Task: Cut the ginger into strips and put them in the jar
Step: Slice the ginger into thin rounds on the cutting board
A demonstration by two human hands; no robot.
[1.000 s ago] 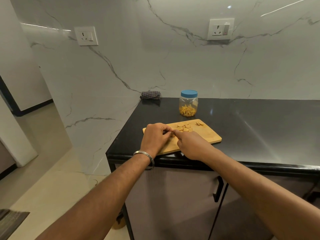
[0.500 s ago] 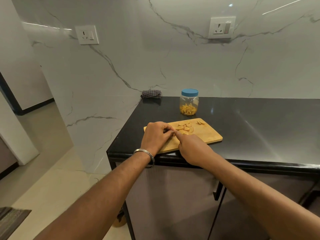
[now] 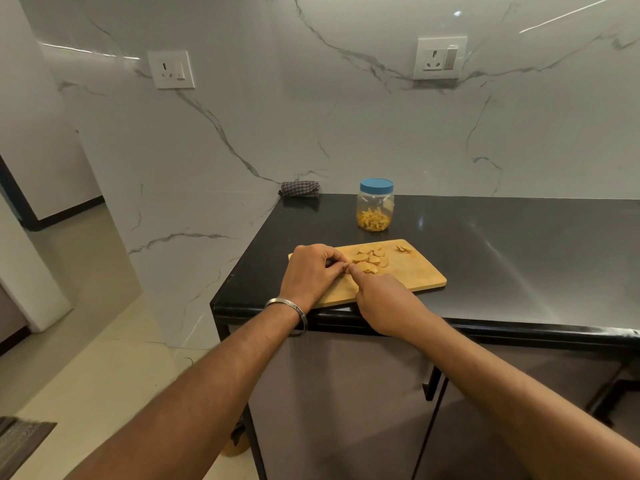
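A wooden cutting board (image 3: pixel 410 276) lies at the near left corner of the black counter (image 3: pixel 519 258). Several round ginger slices (image 3: pixel 372 258) are piled on it, with a few scraps (image 3: pixel 403 248) at its far edge. My left hand (image 3: pixel 311 271) rests on the board and pinches a ginger piece (image 3: pixel 345 267) at its fingertips. My right hand (image 3: pixel 384 303) is curled round a small knife, index finger stretched toward that piece; the blade is almost hidden between the hands. Behind the board stands a clear jar (image 3: pixel 375 206) with a blue lid, holding ginger strips.
A folded checked cloth (image 3: pixel 299 188) lies at the counter's back left corner against the marble wall. Two wall sockets (image 3: pixel 439 58) sit above. The counter's left edge drops to the floor; cabinet doors (image 3: pixel 346 393) are below the front edge.
Both hands stay together at the ginger piece on the board with only tiny shifts. The view has tilted slightly.
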